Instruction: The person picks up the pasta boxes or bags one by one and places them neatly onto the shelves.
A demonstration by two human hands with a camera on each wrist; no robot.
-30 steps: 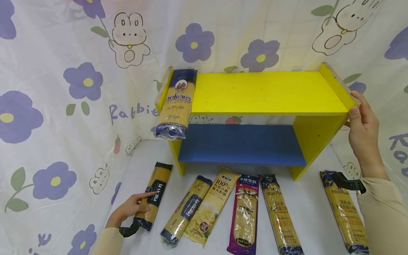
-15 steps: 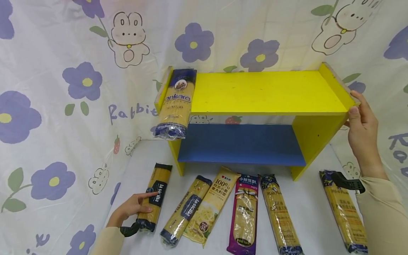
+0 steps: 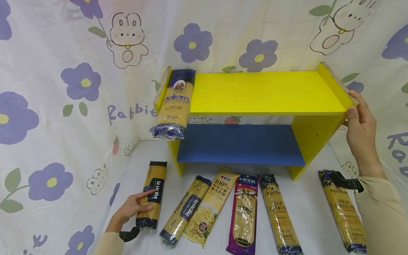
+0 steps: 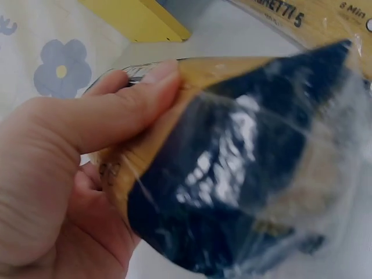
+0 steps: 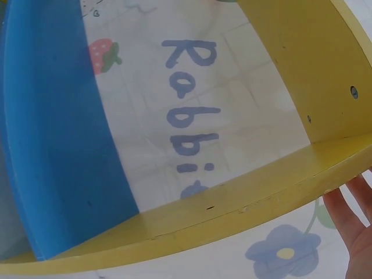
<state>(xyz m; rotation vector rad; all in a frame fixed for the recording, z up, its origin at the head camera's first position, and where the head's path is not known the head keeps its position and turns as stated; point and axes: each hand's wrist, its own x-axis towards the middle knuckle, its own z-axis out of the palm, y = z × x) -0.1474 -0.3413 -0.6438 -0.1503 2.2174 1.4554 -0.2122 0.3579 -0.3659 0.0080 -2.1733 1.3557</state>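
Note:
My left hand (image 3: 135, 207) grips a pack of spaghetti (image 3: 157, 177) with a black "la sicilia" label, at the left of the white table. In the left wrist view the thumb lies over the pack's side and the pack's dark blue wrapped end (image 4: 232, 180) faces the camera. How far the pack is off the table, I cannot tell. My right hand (image 3: 361, 129) holds the upper right side of a yellow shelf (image 3: 267, 92) with a blue lower board (image 3: 242, 143). Only some fingers (image 5: 343, 218) of it show in the right wrist view, against the yellow side panel.
An "ankara" spaghetti pack (image 3: 176, 102) lies at the left end of the shelf top, its end overhanging the front. Before the shelf lie another la sicilia pack (image 3: 186, 210), a cream pack (image 3: 211, 209), a purple pack (image 3: 243, 216) and blue-ended packs (image 3: 280, 216), one far right (image 3: 342, 212).
The spaghetti pack in my left hand has turned more upright in the head view, its far end swinging left. My right hand keeps its hold on the shelf.

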